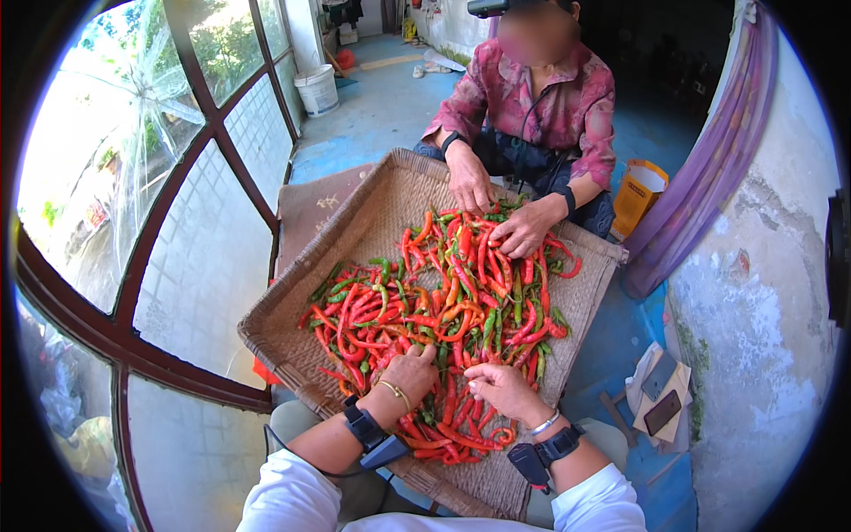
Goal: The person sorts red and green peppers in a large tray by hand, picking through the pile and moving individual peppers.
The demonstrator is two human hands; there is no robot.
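Observation:
A wide, shallow woven basket tray (372, 179) lies across my knees, holding a heap of long chili peppers (399, 312), mostly red with green and orange ones mixed in. My left hand (409, 374) rests palm down on the near part of the heap, its fingertips among the peppers. Just to its right, my right hand (506, 391) has its thumb and index finger close together above the pile. Whether either hand grips a pepper is not clear. Loose red peppers (459, 435) lie nearer me, between my wrists.
Across the tray sits another person (538, 100), both hands in the far peppers. Framed glass panels (199, 266) stand on the left, a rough wall (751, 299) on the right. A phone (663, 412) lies on a low surface. A white bucket (317, 91) and an orange box (639, 196) stand behind.

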